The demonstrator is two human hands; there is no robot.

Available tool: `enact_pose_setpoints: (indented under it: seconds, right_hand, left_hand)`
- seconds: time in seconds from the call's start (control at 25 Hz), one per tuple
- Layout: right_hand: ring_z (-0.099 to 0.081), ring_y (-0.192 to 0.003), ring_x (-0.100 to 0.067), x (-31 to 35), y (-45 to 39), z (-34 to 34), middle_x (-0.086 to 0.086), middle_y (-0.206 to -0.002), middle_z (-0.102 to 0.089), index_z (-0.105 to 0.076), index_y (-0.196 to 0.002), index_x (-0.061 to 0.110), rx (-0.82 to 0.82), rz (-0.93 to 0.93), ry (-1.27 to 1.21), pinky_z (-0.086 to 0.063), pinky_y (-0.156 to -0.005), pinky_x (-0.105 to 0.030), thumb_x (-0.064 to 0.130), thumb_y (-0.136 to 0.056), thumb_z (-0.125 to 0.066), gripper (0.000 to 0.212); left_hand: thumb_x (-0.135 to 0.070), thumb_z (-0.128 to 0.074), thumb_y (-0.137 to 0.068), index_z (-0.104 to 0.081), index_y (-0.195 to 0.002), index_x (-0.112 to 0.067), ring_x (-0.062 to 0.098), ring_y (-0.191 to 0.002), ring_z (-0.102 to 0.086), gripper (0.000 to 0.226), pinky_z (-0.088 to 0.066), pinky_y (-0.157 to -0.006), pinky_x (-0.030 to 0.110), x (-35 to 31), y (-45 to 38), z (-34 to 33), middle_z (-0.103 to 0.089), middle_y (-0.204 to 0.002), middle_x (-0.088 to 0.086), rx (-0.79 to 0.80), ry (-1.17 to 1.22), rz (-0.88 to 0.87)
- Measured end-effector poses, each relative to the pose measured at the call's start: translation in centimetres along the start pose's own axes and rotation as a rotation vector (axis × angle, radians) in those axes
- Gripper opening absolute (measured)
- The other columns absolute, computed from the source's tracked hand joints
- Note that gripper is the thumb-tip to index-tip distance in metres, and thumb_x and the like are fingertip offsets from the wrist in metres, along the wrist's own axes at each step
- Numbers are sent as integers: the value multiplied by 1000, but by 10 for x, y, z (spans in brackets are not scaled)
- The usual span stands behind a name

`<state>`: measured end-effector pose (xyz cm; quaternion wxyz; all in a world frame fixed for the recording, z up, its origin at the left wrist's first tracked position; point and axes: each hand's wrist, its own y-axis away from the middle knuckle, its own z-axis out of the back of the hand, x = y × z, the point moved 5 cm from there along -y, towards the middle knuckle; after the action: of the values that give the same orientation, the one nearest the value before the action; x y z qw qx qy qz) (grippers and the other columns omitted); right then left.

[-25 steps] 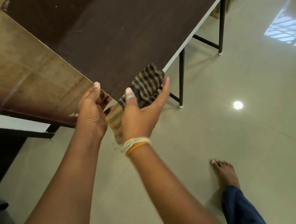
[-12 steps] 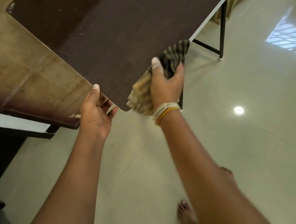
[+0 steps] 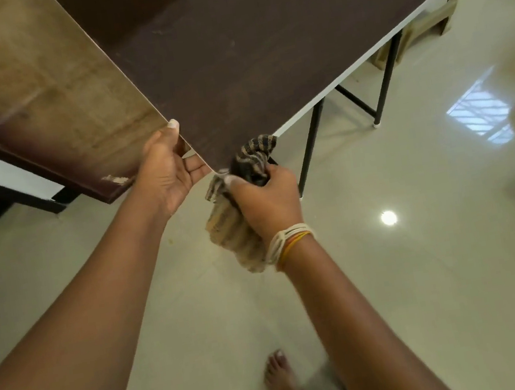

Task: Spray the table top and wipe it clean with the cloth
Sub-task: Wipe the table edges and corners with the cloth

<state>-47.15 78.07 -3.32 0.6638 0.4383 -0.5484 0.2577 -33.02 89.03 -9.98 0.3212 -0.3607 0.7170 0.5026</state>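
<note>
A dark brown table top [image 3: 260,44] fills the upper middle, with its near corner pointing at me. My right hand [image 3: 267,201] is shut on a checked brown and black cloth [image 3: 255,153], bunched at the table's near corner and white front edge. One end of the cloth hangs down below my wrist. My left hand [image 3: 167,171] grips the near corner from the left, thumb on top along the seam with the lighter board [image 3: 34,94]. No spray bottle is in view.
A worn light-brown board adjoins the table on the left, over a dark frame. Black metal table legs [image 3: 311,150] stand on the glossy pale tiled floor [image 3: 427,269]. My bare foot [image 3: 278,378] is near the bottom. A wooden piece [image 3: 424,26] sits under the table's far right.
My right hand has drawn the cloth back along the front edge from further up the table to the near corner and closed into a fist. My left hand has stayed at the corner.
</note>
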Motion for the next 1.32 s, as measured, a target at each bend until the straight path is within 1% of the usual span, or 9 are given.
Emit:
enact_pose_setpoints:
  seconds: [0.08, 0.24, 0.36, 0.44, 0.56, 0.68, 0.84, 1.04, 1.32]
  right_hand:
    - [-59, -67, -13, -7, -10, 22, 4, -68, -62, -67, -86, 15, -101, -53, 146, -50, -62, -12, 14, -86, -65, 3]
    - [-57, -79, 4, 41, -28, 38, 15, -95, -59, -49, -121, 17, -265, 315, 352, -41, -65, -3, 21, -91, -60, 32]
    - [-45, -121, -17, 55, -52, 15, -3, -139, -46, -35, -145, 26, 46, 533, 893, -38, -98, -26, 37, -92, -41, 54]
    - [-22, -144, -28, 34, -59, -8, -4, -154, -34, -30, -150, 39, 256, 588, 1302, -18, -116, -43, 42, -91, -29, 59]
    - [-17, -148, -31, 10, -41, -17, -4, -152, -38, -42, -143, 44, 461, 853, 1469, -11, -118, -47, 41, -89, -34, 54]
    - [-27, -144, -33, 10, -38, -23, -5, -148, -45, -64, -126, 34, 726, 1019, 1510, -22, -114, -49, 37, -86, -43, 46]
    - [-42, -134, -35, 29, -66, -48, -15, -129, -58, -75, -103, 11, 937, 1124, 1434, -38, -108, -51, 31, -81, -42, 44]
    - [-53, -111, -36, 53, -123, -115, -22, -110, -62, -74, -87, 2, 964, 1223, 1443, -40, -93, -36, 30, -80, -44, 41]
    - [-50, -111, -40, 76, -207, -189, -22, -107, -59, -72, -91, 0, 897, 1317, 1512, -43, -89, -44, 35, -80, -42, 47]
  left_hand:
    - [-36, -30, -106, -48, -136, -8, 15, -59, -63, 45, -59, -63, 38, 1, 2, -11, -70, -85, 1, -34, 13, 9]
    - [-36, -32, -105, -51, -134, -12, 23, -88, -68, 41, -61, -69, 43, 3, 9, -14, -66, -102, 5, -25, 90, 12]
    - [-35, -34, -104, -49, -133, -13, 29, -94, -69, 39, -60, -76, 48, 1, 12, -16, -66, -106, 8, 49, 87, -2]
    - [-38, -39, -103, -51, -124, -14, 25, -84, -71, 33, -60, -66, 42, 2, 15, -14, -66, -104, 9, 47, 145, 3]
    - [-47, -48, -98, -61, -112, -13, 23, -84, -71, 38, -59, -72, 38, 16, 24, -12, -69, -102, 10, 75, 356, 152]
    - [-61, -31, -98, -67, -114, -18, 24, -92, -69, 58, -54, -82, 37, 30, 32, -1, -71, -103, 11, 163, 553, 229]
    - [-68, -19, -95, -63, -123, -8, 28, -81, -72, 79, -60, -68, 37, 48, 36, -2, -72, -98, 17, 188, 735, 315]
    - [-64, -17, -98, -61, -114, 3, 37, -94, -70, 82, -56, -82, 46, 64, 35, -15, -70, -105, 24, 200, 805, 359]
    - [-61, -20, -99, -61, -117, 5, 36, -97, -70, 79, -56, -84, 46, 61, 33, -12, -69, -112, 25, 205, 833, 311]
